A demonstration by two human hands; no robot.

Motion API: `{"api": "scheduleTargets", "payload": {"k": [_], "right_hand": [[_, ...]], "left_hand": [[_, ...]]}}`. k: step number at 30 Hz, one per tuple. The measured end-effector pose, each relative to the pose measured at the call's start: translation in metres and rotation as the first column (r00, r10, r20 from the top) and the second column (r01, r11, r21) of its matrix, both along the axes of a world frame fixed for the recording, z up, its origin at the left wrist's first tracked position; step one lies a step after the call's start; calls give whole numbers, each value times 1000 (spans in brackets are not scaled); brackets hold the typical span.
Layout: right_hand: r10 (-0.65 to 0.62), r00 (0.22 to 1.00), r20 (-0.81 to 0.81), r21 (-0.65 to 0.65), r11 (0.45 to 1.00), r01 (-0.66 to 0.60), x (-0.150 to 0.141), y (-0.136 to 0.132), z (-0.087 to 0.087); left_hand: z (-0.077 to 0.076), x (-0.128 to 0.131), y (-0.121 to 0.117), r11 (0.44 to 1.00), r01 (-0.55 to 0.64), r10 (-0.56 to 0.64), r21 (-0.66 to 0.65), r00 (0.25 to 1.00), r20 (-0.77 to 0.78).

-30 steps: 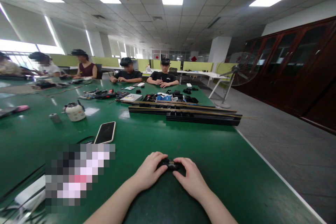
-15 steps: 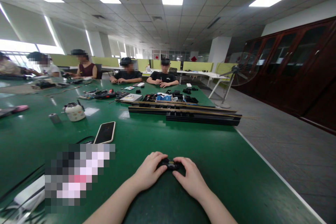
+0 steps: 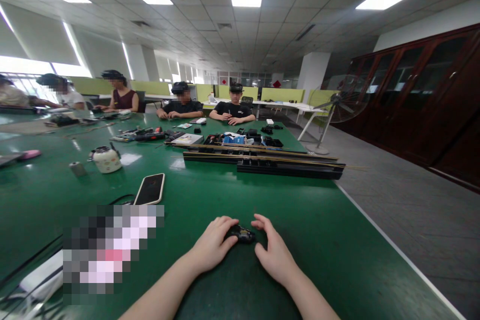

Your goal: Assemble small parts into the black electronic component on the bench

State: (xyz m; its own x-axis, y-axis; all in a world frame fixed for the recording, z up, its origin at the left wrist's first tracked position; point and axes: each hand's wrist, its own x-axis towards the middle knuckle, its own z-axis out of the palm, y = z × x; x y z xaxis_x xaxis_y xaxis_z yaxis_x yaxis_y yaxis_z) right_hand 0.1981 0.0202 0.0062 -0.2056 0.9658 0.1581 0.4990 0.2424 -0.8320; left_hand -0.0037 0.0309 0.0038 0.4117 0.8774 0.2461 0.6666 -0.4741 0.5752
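A small black object point(image 3: 245, 234) with a yellowish patch on top lies low over the green table in front of me; its exact kind is too small to make out. My left hand point(image 3: 217, 240) grips its left end between thumb and fingers, which hide that end. On the other side, my right hand point(image 3: 273, 247) is open, thumb and fingers spread apart just off the object's right end, with nothing in them.
Long black rails point(image 3: 290, 169) with thin brass-coloured rods lie across the green table point(image 3: 210, 195). A phone point(image 3: 150, 189), a patterned pot point(image 3: 107, 159), a metal cylinder point(image 3: 77, 168) and cables are on the left. Several people sit along the far side.
My right hand has let go of the black object's right end, its fingers spreading and drawing slightly to the right. My left hand stays in place on it.
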Motion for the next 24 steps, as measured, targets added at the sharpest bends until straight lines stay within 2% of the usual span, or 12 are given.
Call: {"api": "scheduleTargets", "payload": {"k": [12,24], "right_hand": [[-44,997,-58,8,999,45,0,2,-2],[-174,950,-259,18,982,185,1,10,-9]], "left_hand": [[-1,-1,-1,1000,11,-11,3,1000,6],[2,0,-2,999,31,-32,18,999,27]]}}
